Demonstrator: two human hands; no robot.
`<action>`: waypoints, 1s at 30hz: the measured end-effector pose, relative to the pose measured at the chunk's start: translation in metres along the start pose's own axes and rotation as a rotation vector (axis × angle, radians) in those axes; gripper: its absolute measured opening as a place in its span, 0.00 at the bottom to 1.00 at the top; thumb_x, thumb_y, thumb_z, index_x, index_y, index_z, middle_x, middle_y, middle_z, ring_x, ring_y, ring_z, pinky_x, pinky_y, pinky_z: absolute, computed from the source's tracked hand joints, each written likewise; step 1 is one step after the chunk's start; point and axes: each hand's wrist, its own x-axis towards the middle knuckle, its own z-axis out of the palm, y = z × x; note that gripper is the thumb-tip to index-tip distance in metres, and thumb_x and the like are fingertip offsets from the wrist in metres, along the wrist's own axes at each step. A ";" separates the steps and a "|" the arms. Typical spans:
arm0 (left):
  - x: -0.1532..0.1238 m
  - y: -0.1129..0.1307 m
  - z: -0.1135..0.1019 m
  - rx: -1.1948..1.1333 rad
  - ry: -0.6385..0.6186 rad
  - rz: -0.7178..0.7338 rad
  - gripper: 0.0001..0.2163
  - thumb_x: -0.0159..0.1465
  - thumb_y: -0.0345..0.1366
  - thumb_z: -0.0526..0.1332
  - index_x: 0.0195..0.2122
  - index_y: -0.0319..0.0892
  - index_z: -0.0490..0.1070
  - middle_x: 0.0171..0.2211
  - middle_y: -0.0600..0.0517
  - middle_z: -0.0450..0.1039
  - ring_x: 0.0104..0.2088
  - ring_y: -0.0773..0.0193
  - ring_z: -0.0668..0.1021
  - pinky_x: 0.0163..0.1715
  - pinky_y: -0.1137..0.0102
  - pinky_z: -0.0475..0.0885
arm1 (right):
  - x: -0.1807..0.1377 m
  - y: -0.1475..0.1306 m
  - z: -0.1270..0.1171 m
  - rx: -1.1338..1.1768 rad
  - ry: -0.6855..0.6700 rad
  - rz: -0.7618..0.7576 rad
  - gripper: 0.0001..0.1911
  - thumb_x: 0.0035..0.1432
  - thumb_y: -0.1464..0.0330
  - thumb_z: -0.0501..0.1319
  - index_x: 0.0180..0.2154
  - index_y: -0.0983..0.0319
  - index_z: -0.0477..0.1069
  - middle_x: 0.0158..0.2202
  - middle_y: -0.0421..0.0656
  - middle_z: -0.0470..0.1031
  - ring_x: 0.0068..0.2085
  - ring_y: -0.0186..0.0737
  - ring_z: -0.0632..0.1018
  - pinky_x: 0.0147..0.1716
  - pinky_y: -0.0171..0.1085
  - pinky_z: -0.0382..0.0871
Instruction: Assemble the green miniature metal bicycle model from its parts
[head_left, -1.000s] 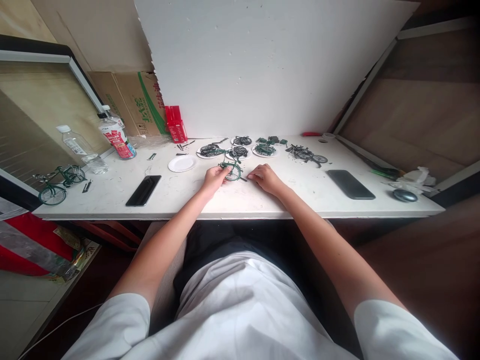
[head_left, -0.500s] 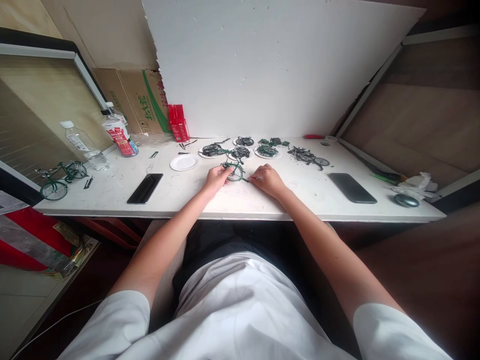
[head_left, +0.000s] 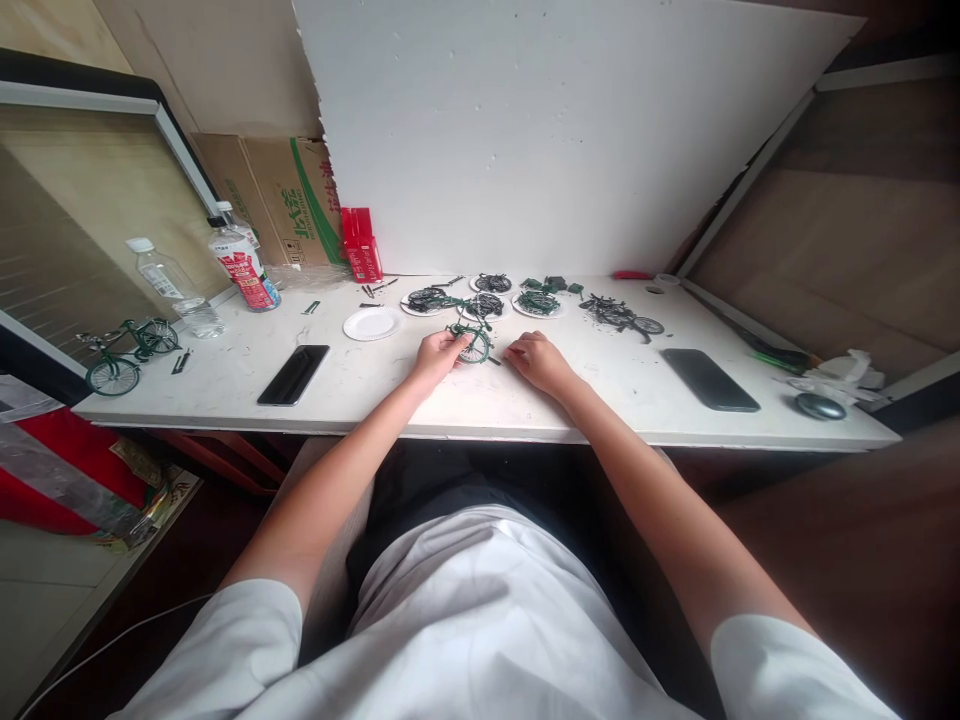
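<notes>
A small green model bicycle, partly built, stands on the white table in front of me. My left hand is closed on its left side. My right hand rests on the table just right of the model, fingers curled and pinched at a thin dark piece by the wheel; what it holds is too small to name. Behind the model lie several small white plates heaped with dark and green bicycle parts.
An empty white plate and a black phone lie to the left, a second phone and a mouse to the right. A finished green bicycle and two bottles stand at far left. A red box leans on the white back board.
Both hands and the model stay where they were; only the camera has shifted slightly.
</notes>
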 end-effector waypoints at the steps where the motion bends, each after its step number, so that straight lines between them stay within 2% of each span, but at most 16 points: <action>1: 0.001 0.000 0.000 0.001 0.000 -0.001 0.28 0.50 0.61 0.77 0.29 0.40 0.74 0.28 0.49 0.76 0.29 0.64 0.76 0.27 0.70 0.71 | 0.000 -0.002 0.000 -0.020 0.002 0.002 0.14 0.73 0.66 0.61 0.38 0.63 0.83 0.37 0.52 0.80 0.43 0.51 0.75 0.42 0.43 0.67; 5: 0.001 -0.001 0.001 -0.002 0.000 0.007 0.26 0.52 0.59 0.77 0.28 0.40 0.74 0.26 0.50 0.75 0.26 0.66 0.75 0.27 0.70 0.71 | 0.001 -0.009 -0.001 -0.128 -0.009 -0.023 0.11 0.71 0.66 0.63 0.38 0.63 0.83 0.39 0.53 0.81 0.45 0.53 0.75 0.43 0.44 0.66; 11: -0.002 0.003 -0.001 0.004 -0.005 0.000 0.25 0.53 0.58 0.77 0.29 0.40 0.74 0.28 0.49 0.77 0.29 0.64 0.77 0.28 0.70 0.72 | 0.001 -0.010 -0.002 -0.187 -0.029 -0.066 0.14 0.73 0.67 0.59 0.39 0.64 0.82 0.41 0.56 0.81 0.48 0.57 0.75 0.45 0.48 0.66; 18: -0.002 0.001 0.000 0.021 -0.010 0.006 0.26 0.53 0.60 0.76 0.30 0.40 0.75 0.29 0.49 0.76 0.29 0.64 0.77 0.28 0.69 0.72 | 0.001 -0.005 -0.001 0.110 0.163 -0.014 0.14 0.76 0.61 0.55 0.42 0.60 0.76 0.41 0.52 0.80 0.46 0.54 0.76 0.46 0.47 0.69; 23: -0.001 0.000 0.000 0.008 -0.007 0.007 0.26 0.52 0.59 0.77 0.29 0.40 0.74 0.28 0.50 0.76 0.27 0.66 0.75 0.27 0.70 0.71 | 0.002 0.003 0.002 0.382 0.235 0.112 0.17 0.74 0.53 0.56 0.41 0.59 0.74 0.40 0.49 0.81 0.41 0.49 0.79 0.44 0.45 0.72; 27: -0.001 0.000 0.000 -0.002 -0.007 0.017 0.25 0.53 0.58 0.77 0.29 0.40 0.74 0.28 0.50 0.76 0.28 0.65 0.75 0.28 0.70 0.72 | 0.002 0.009 0.002 0.490 0.232 0.173 0.17 0.71 0.55 0.58 0.43 0.60 0.78 0.42 0.50 0.83 0.41 0.47 0.81 0.43 0.45 0.75; 30: -0.001 -0.001 0.000 0.003 -0.007 0.025 0.25 0.53 0.58 0.77 0.29 0.40 0.74 0.28 0.50 0.76 0.28 0.65 0.76 0.28 0.70 0.72 | 0.001 0.009 0.001 0.487 0.248 0.144 0.16 0.71 0.59 0.57 0.44 0.61 0.80 0.44 0.52 0.83 0.44 0.48 0.81 0.47 0.47 0.76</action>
